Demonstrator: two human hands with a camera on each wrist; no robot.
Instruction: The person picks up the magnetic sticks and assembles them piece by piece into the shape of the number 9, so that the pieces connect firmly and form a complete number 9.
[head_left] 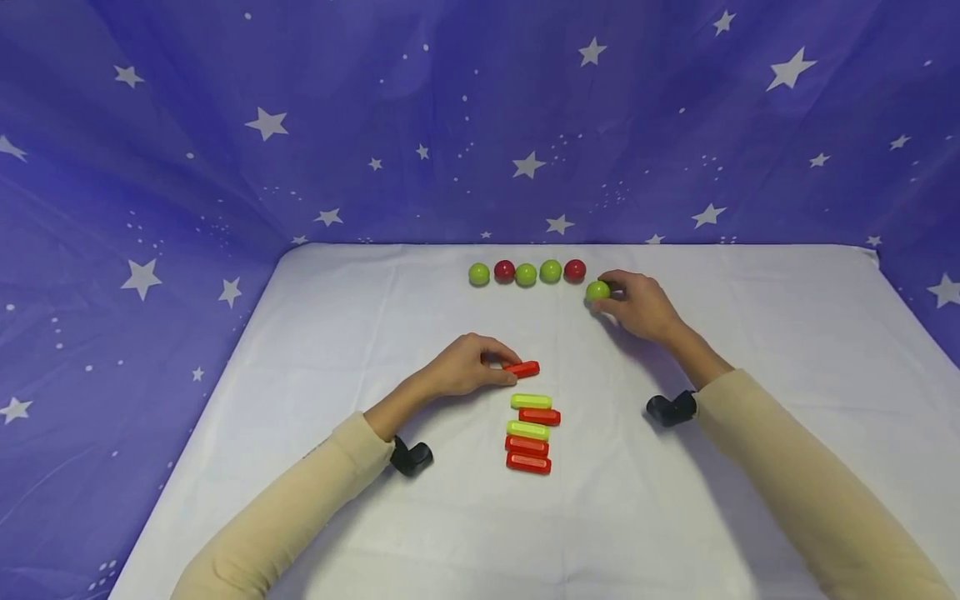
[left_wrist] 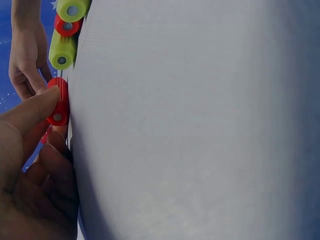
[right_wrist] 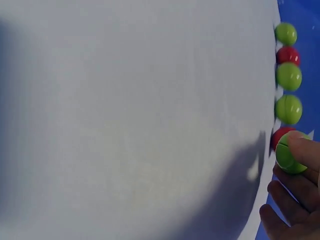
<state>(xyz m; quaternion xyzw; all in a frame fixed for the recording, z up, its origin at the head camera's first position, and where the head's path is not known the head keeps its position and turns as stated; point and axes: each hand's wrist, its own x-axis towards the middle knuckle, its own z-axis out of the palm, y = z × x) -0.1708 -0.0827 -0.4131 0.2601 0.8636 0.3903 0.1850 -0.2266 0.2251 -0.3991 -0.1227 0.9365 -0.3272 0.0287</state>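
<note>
Between thumb and fingers, my left hand [head_left: 465, 364] pinches a short red faceted bar [head_left: 529, 368]. In the left wrist view the thumb lies on top of this red bar [left_wrist: 58, 111], whose near end shows a small grey disc. My right hand [head_left: 647, 307] holds a shiny green ball [head_left: 597, 290] by its fingertips, just right of a row of balls. A seam line crosses that green ball [right_wrist: 286, 156] in the right wrist view. Closest to it in the row is a red ball [head_left: 575, 270], partly hidden behind it in the right wrist view.
Several green and red balls, such as a green ball [head_left: 479, 273], line the back of the white tabletop [head_left: 360, 308]. Below my left hand, several bars lie in a column, from a yellow-green bar [head_left: 531, 402] to a red bar [head_left: 528, 462]. Starry blue cloth [head_left: 450, 125] hangs behind.
</note>
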